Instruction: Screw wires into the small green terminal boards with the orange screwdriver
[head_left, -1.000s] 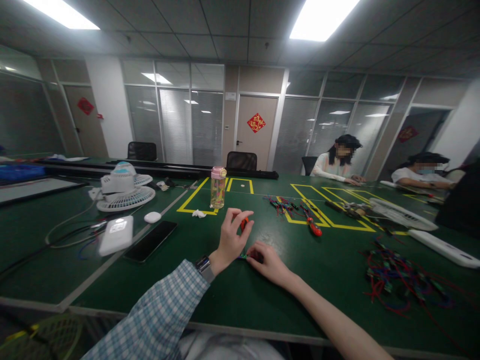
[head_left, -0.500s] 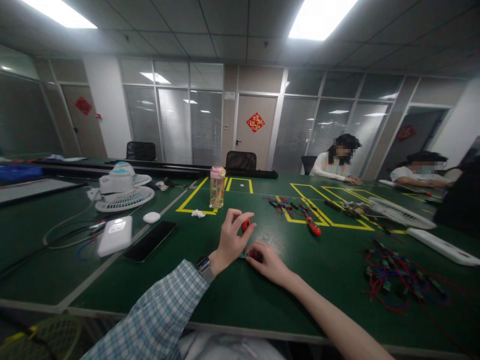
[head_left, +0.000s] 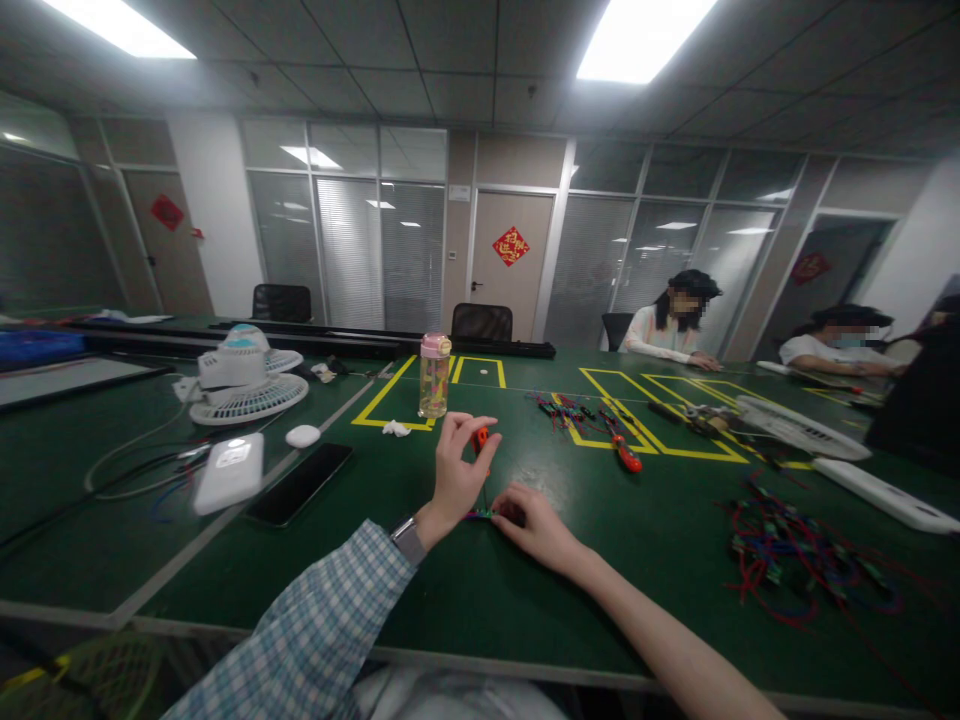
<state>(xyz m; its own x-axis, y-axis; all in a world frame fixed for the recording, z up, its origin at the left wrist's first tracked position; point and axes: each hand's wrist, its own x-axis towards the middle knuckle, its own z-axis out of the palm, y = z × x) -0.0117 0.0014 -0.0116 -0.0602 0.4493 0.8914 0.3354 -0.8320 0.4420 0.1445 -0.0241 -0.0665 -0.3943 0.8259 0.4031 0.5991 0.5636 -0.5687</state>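
Observation:
My left hand [head_left: 456,478], at the end of a checked sleeve, has its thumb and fingers closed round the red handle of a screwdriver [head_left: 483,440]. The tool stands nearly upright, its thin shaft pointing down at a small green circuit board [head_left: 482,515]. Whether the tip touches the board is too small to tell. My right hand [head_left: 534,522] rests low over the table, its thumb and fingertips pinching the board's right end. The right fingers hide part of the board.
Tangled red and blue wires with small boards [head_left: 802,550] lie to the right, and a smaller wire bundle [head_left: 566,410] farther back. Beside that is another red-handled screwdriver [head_left: 626,455]. A bottle [head_left: 433,375], phone [head_left: 304,482] and fan [head_left: 247,385] stand or lie left. Two people sit at right.
My left hand has shifted slightly left and turned; the screwdriver now stands more upright, with its shaft showing. My right hand stays at the board.

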